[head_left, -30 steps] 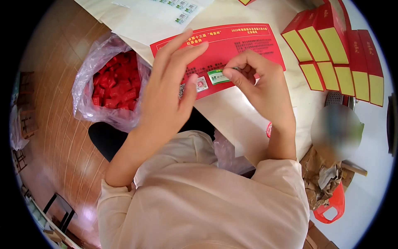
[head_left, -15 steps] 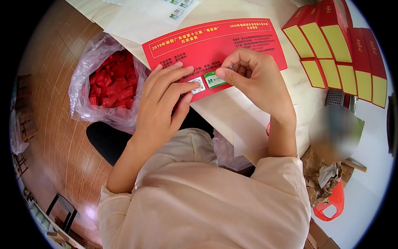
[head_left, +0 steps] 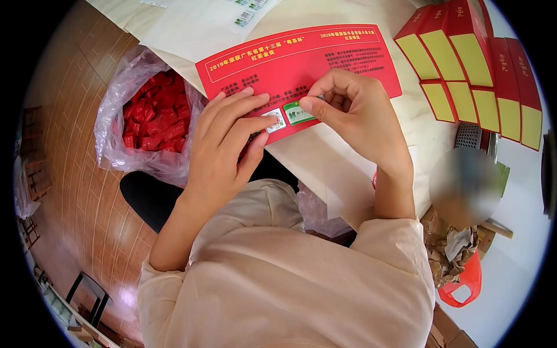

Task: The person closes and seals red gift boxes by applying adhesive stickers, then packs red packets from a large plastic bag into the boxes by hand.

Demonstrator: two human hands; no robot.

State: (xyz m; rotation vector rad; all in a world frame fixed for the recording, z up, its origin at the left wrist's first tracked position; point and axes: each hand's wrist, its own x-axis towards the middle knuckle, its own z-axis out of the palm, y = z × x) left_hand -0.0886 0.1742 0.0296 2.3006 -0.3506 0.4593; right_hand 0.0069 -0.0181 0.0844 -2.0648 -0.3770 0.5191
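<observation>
A red printed box panel [head_left: 278,69] with gold and black lettering lies at an angle on the cloth-covered table. Along its near edge sits a green-and-white sticker [head_left: 300,114], its right end pinched between the thumb and forefinger of my right hand [head_left: 360,116]. Just left of it, a white label with a printed code [head_left: 275,122] is partly covered by a fingertip. My left hand [head_left: 226,136] rests on the panel's lower left, fingers stretched out and apart, holding nothing.
A clear plastic bag [head_left: 107,130] full of small red packets [head_left: 156,119] stands left of the table. Red-and-yellow boxes [head_left: 467,58] are stacked at the right. A sticker backing sheet [head_left: 203,26] lies at the back. Crumpled brown paper [head_left: 444,255] and a red bag [head_left: 471,278] are at lower right.
The green sticker lies slightly lower and flatter against the panel, and my right thumb and forefinger have shifted a little left with it. My left hand stays nearly in place.
</observation>
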